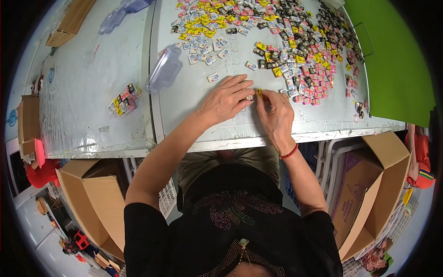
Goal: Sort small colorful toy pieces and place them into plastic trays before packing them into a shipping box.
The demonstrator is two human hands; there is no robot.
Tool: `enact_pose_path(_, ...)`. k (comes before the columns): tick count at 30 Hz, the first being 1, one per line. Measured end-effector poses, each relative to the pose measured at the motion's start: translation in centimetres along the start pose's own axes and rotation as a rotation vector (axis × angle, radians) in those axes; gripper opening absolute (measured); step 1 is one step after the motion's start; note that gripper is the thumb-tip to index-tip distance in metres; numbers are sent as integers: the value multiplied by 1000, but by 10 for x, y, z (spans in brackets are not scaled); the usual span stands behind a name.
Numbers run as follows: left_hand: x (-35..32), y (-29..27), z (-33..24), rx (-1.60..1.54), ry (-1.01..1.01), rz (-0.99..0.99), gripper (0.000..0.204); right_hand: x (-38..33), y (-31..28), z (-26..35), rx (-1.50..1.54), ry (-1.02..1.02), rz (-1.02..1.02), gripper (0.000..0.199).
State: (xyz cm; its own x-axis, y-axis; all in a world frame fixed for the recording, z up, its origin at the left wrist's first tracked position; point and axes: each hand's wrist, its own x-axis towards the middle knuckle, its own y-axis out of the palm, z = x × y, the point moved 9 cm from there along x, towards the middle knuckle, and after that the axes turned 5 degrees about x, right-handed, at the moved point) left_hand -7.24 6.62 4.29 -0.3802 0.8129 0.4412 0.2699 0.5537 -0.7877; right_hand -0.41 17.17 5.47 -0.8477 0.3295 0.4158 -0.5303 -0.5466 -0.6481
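My right hand pinches a small yellow packet between thumb and fingertips, just above the table near its front edge. Beside it, my left hand lies low over the tabletop with its longer fingers stretched forward. Between its thumb and index finger sits a small, light-coloured packet, partly covered by the fingers. A single white packet lies beyond the left hand, and another white packet lies farther off. Mixed pink packets, black and yellow ones spread out past my right hand.
A clear plastic tray lies left of my hands. Farther left is a bundle of packets. A green panel borders the table's right. Open cardboard boxes, one at left and one at right, stand below the table edge.
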Motion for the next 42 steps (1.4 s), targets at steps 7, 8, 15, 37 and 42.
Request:
enact_pose_path(7,0,0,2,-16,-14,2,27,-7,2,6,-24,24,-103,6)
enact_pose_path(8,0,0,2,-17,-14,2,27,-9,3,4,-25,24,-103,6)
enact_pose_path(15,1,-3,2,-31,-55,14,34,-13,6,10,-229,-83,-107,11)
enact_pose_path(37,2,1,1,2,-44,19,41,-14,7,6,-153,-39,-84,20)
enact_pose_path(42,0,3,0,66,16,55,36,-15,19,19,-379,-81,54,26)
